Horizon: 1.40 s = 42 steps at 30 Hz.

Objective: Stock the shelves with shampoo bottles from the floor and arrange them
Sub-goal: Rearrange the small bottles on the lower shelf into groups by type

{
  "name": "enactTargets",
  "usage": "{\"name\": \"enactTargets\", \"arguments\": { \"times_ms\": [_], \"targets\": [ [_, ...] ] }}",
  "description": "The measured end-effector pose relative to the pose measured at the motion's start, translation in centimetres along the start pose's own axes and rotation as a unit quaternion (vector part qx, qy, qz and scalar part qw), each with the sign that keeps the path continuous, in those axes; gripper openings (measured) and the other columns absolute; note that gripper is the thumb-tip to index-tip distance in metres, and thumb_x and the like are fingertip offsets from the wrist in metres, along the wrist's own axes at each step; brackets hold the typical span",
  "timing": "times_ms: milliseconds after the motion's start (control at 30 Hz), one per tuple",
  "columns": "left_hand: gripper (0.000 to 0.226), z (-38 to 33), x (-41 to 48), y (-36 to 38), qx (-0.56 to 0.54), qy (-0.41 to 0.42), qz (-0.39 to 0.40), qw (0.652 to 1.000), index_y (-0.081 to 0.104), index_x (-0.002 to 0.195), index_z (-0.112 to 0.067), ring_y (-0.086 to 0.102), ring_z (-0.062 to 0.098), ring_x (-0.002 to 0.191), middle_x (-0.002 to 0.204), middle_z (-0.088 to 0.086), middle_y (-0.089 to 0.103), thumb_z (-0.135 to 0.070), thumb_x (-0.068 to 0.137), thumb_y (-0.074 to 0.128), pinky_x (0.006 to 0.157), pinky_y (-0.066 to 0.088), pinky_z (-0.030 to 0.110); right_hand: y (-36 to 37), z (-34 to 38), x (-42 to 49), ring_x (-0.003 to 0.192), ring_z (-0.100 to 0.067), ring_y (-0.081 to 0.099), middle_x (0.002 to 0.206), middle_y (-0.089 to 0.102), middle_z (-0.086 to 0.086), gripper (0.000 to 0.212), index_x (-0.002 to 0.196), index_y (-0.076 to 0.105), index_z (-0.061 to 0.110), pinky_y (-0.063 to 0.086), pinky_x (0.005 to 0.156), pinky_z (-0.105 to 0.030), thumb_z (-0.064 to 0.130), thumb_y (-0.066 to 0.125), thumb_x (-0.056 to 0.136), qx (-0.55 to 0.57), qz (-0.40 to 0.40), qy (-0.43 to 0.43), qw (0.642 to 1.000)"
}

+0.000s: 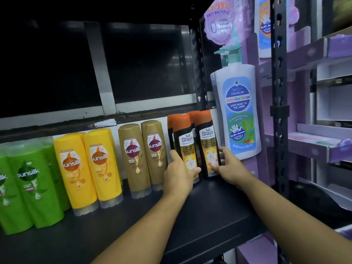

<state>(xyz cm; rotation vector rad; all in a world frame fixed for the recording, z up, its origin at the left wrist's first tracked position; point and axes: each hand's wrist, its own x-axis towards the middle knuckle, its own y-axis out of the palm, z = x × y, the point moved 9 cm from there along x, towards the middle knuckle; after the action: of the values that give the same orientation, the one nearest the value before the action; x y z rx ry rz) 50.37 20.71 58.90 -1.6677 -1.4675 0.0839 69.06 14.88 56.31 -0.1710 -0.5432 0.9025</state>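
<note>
Black orange-capped Shayla bottles (187,147) upright on shelf (209,210), gold bottles (134,161), yellow bottles (89,168), green bottles (30,185) standing leftward

green bottles (30,180), yellow bottles (89,168), gold bottles (144,157), orange-capped black bottles (196,143)

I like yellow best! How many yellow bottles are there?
2: the left yellow bottle beside the green bottles, the right yellow bottle beside the brown bottles. More may hide behind.
</note>
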Motion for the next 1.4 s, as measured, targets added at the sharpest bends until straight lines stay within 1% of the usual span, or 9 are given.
{"name": "enactTargets", "arguments": {
  "times_ms": [200,567,733,800,900,1033,1133,1233,1400],
  "targets": [
    [0.065,0.6,0.3,0.7,-0.015,0.019,0.011,1.000,0.030,0.131,-0.023,0.066,0.025,0.110,0.123,0.003,0.066,-0.023,0.089,0.080,0.088,0.057,0.045,0.5,-0.5,0.6,0.111,-0.011,0.065,0.120,0.065,0.008,0.055,0.139,0.046,0.024,0.054,0.101,-0.042,0.011,0.072,0.092,-0.027,0.014,-0.021,0.999],
    [0.056,1.0,1.0,0.3,0.009,0.006,-0.007,1.000,0.032,0.122,-0.024,0.068,0.027,0.106,0.119,0.004,0.068,-0.022,0.091,0.079,0.088,0.059,0.049,0.9,0.3,0.7,0.116,-0.015,0.064,0.127,0.066,0.006,0.053,0.136,0.045,0.025,0.049,0.105,-0.041,0.024,0.074,0.091,-0.099,-0.001,-0.050,0.994],
    [0.056,0.6,0.6,-0.4,-0.027,-0.001,0.038,0.999,0.035,0.131,-0.022,0.062,0.014,0.104,0.127,0.000,0.066,-0.029,0.093,0.076,0.082,0.050,0.030,0.8,0.5,0.3,0.120,-0.016,0.062,0.129,0.066,0.005,0.055,0.138,0.044,0.023,0.049,0.106,-0.039,0.026,0.073,0.092,-0.100,-0.002,-0.047,0.994],
    [0.063,-0.7,0.0,-2.4,-0.059,0.030,0.026,0.997,0.036,0.142,-0.025,0.061,0.009,0.106,0.127,-0.006,0.065,-0.031,0.093,0.076,0.086,0.050,0.027,0.7,0.4,0.3,0.121,-0.015,0.061,0.131,0.065,0.006,0.056,0.140,0.044,0.023,0.048,0.106,-0.035,0.027,0.073,0.092,-0.095,0.005,-0.046,0.994],
    [0.057,-4.3,0.1,-7.2,-0.023,0.111,-0.035,0.993,0.043,0.146,-0.030,0.056,0.006,0.111,0.122,-0.017,0.058,-0.036,0.096,0.070,0.094,0.052,0.031,0.9,0.1,0.3,0.118,-0.013,0.061,0.129,0.065,0.007,0.056,0.141,0.043,0.025,0.047,0.100,-0.028,0.026,0.071,0.093,-0.096,0.020,-0.042,0.994],
    [0.040,-9.6,4.4,-12.8,0.033,0.192,-0.108,0.975,0.059,0.134,-0.026,0.058,0.013,0.118,0.128,-0.007,0.061,-0.037,0.096,0.066,0.098,0.052,0.037,1.1,0.1,0.5,0.108,-0.006,0.058,0.120,0.065,0.012,0.057,0.141,0.043,0.027,0.044,0.094,-0.021,0.025,0.072,0.092,-0.103,0.019,-0.051,0.993],
    [0.037,-12.0,9.6,-12.6,0.138,0.179,-0.043,0.973,0.063,0.127,-0.027,0.058,0.018,0.114,0.130,-0.003,0.061,-0.039,0.093,0.067,0.086,0.051,0.033,1.3,0.0,0.4,0.110,-0.007,0.060,0.119,0.064,0.015,0.055,0.140,0.045,0.028,0.043,0.092,-0.020,0.025,0.072,0.093,-0.106,0.017,-0.063,0.992],
    [0.032,-12.3,14.1,-10.6,0.229,0.132,0.063,0.962,0.070,0.114,-0.027,0.066,0.017,0.097,0.120,-0.001,0.068,-0.045,0.089,0.073,0.072,0.057,0.031,1.2,0.1,0.4,0.108,-0.006,0.060,0.120,0.066,0.015,0.052,0.137,0.046,0.029,0.043,0.089,-0.020,0.027,0.073,0.092,-0.111,0.013,-0.078,0.991],
    [0.033,-10.9,17.0,-7.5,0.192,0.015,0.217,0.957,0.072,0.116,-0.014,0.076,0.032,0.088,0.113,0.013,0.071,-0.034,0.090,0.078,0.069,0.066,0.039,1.3,-0.4,1.0,0.103,0.000,0.064,0.108,0.068,0.021,0.049,0.132,0.049,0.033,0.045,0.084,-0.015,0.028,0.074,0.091,-0.100,0.016,-0.092,0.991]
  ]
}}
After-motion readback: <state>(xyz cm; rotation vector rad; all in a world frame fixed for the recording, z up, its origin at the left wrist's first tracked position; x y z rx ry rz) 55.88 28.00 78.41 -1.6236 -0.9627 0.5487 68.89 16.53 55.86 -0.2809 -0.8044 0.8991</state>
